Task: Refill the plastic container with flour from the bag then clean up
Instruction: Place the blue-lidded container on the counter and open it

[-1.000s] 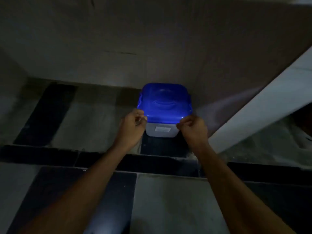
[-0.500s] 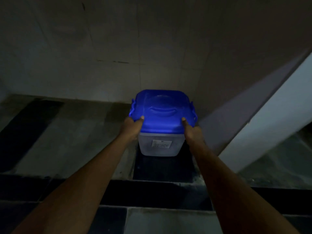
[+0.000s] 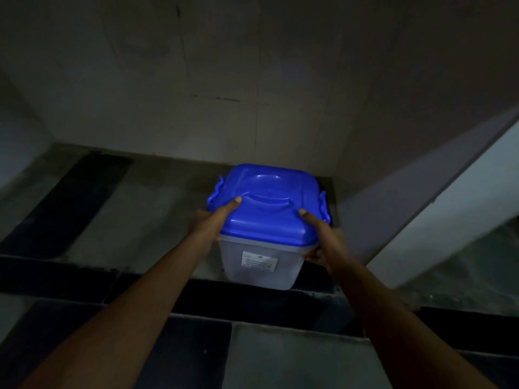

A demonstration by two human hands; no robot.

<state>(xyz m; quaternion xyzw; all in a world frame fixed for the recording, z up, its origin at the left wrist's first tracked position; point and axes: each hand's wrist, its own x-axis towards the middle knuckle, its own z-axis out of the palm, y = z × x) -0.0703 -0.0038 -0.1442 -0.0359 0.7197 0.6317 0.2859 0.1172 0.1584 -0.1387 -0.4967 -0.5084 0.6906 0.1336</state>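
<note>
Both hands, left hand [image 3: 209, 220] and right hand [image 3: 323, 242], grip the plastic container [image 3: 261, 262]; fingers mostly hidden behind it.

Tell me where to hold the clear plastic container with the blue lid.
Grip the clear plastic container by its two opposite side walls just under the blue lid, one hand per side, thumbs on top. The overhanging rim gives purchase, as the left hand and right hand show.

I see both arms stretched out toward 12 o'clock. The left hand [image 3: 214, 220] grips the container [image 3: 259, 262] on its 9 o'clock side, thumb on the lid [image 3: 269, 203]. The right hand [image 3: 320, 242] grips the 3 o'clock side, thumb on top and fingers curled under the rim.
</note>
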